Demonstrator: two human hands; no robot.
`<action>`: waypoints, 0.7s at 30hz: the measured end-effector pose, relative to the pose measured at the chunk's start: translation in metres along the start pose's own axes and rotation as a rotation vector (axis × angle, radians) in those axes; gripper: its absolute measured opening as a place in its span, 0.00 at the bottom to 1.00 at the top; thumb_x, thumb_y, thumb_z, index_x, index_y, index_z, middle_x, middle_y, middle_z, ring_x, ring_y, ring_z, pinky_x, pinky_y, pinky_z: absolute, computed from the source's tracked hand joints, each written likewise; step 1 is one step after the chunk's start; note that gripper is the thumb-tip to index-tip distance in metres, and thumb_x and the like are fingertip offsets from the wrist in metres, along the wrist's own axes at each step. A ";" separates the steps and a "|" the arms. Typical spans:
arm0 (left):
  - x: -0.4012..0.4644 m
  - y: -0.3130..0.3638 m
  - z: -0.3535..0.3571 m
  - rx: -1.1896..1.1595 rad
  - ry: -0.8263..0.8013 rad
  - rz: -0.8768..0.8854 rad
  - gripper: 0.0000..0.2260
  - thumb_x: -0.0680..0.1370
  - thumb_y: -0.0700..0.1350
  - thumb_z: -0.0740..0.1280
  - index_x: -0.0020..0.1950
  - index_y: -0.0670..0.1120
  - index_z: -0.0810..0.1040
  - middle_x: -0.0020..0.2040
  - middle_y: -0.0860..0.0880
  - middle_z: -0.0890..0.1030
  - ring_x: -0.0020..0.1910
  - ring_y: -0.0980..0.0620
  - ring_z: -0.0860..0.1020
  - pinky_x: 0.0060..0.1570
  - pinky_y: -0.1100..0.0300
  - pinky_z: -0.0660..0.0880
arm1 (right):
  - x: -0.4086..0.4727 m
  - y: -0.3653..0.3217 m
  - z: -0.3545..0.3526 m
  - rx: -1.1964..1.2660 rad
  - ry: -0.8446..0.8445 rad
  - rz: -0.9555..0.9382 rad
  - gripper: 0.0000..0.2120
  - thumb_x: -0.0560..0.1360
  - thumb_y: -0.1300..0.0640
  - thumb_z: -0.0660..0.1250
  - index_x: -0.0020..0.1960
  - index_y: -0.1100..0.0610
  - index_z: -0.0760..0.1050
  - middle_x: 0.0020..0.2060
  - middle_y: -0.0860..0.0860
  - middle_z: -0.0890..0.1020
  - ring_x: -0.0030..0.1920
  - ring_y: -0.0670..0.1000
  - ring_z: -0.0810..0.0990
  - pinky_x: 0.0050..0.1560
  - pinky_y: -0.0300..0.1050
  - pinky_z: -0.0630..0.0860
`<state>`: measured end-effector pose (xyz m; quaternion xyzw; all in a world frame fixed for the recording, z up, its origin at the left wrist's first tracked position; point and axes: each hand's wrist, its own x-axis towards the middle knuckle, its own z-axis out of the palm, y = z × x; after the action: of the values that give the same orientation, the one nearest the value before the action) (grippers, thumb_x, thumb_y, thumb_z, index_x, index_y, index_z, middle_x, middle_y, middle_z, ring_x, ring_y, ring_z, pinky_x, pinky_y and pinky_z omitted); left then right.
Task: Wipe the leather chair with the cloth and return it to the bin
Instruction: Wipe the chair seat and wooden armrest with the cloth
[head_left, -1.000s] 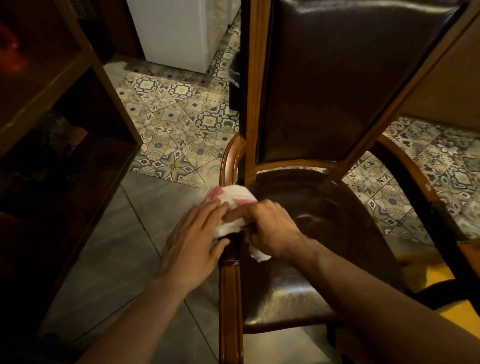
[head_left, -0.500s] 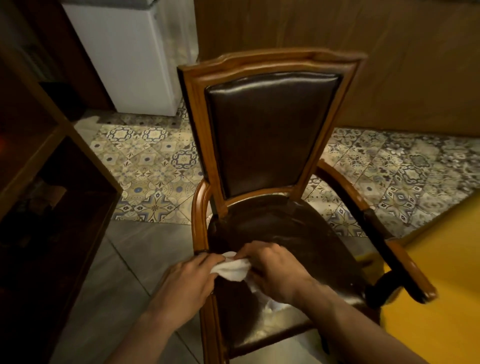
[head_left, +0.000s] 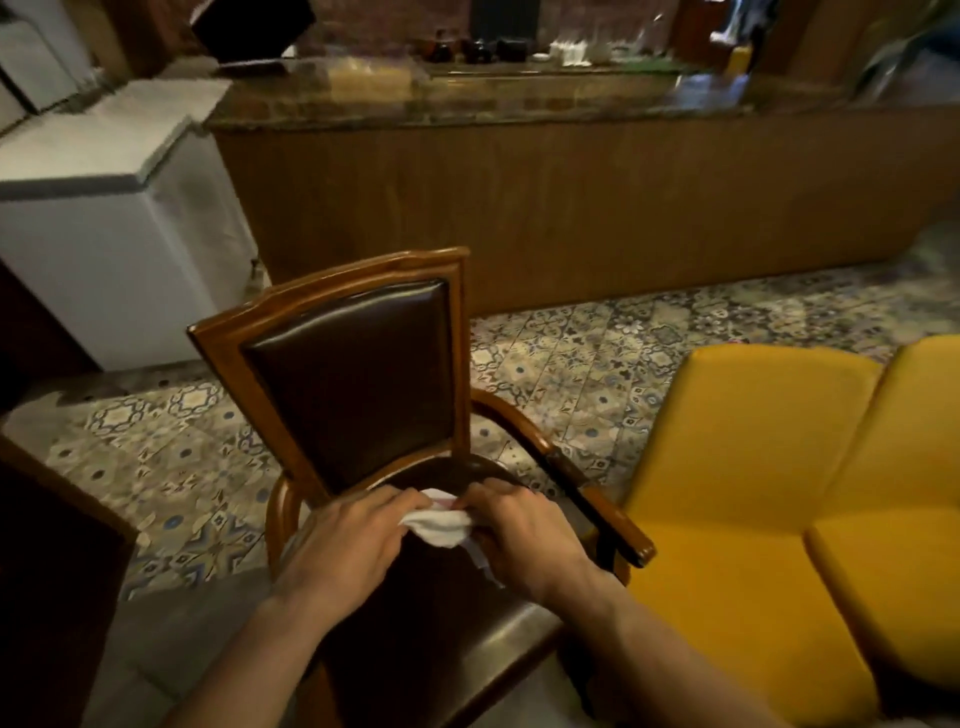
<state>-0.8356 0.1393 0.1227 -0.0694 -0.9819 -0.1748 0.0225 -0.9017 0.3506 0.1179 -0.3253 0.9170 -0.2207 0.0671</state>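
Observation:
A dark brown leather chair (head_left: 358, 374) with a wooden frame and curved armrests stands in front of me, its back facing away. A white cloth (head_left: 441, 522) with a bit of pink is bunched between my two hands above the seat. My left hand (head_left: 345, 545) grips its left side and my right hand (head_left: 524, 535) grips its right side. Most of the cloth is hidden under my fingers. No bin is in view.
A yellow cushioned sofa (head_left: 779, 493) sits close on the right of the chair. A white chest appliance (head_left: 104, 234) stands at the back left, a long wooden counter (head_left: 545, 208) behind. Dark wooden shelving (head_left: 47, 571) borders the left. Patterned floor tiles (head_left: 571, 364) lie around.
The view has pulled back and up, so the whole chair and room show. Both hands with the cloth have shifted from the left armrest toward the middle of the seat.

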 end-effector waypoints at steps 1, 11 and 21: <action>0.005 0.013 -0.003 0.002 0.003 0.017 0.23 0.79 0.44 0.68 0.67 0.66 0.68 0.59 0.62 0.78 0.55 0.59 0.78 0.50 0.60 0.76 | -0.007 0.004 -0.012 -0.006 0.019 0.005 0.14 0.74 0.54 0.70 0.58 0.44 0.73 0.53 0.47 0.80 0.51 0.53 0.81 0.45 0.53 0.79; 0.059 0.104 -0.017 0.060 0.066 0.146 0.18 0.79 0.44 0.67 0.65 0.61 0.73 0.59 0.58 0.80 0.56 0.52 0.80 0.47 0.52 0.79 | -0.050 0.045 -0.096 -0.063 0.172 0.126 0.13 0.75 0.55 0.70 0.59 0.48 0.77 0.54 0.50 0.82 0.50 0.58 0.82 0.41 0.49 0.73; 0.134 0.105 0.005 0.005 0.090 0.245 0.16 0.79 0.45 0.68 0.64 0.60 0.72 0.55 0.56 0.81 0.51 0.49 0.82 0.43 0.50 0.79 | -0.020 0.089 -0.116 -0.137 0.212 0.215 0.14 0.74 0.55 0.71 0.59 0.49 0.78 0.52 0.51 0.82 0.49 0.59 0.82 0.37 0.47 0.70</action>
<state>-0.9529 0.2561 0.1630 -0.1809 -0.9645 -0.1712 0.0878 -0.9680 0.4664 0.1812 -0.2042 0.9614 -0.1823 -0.0292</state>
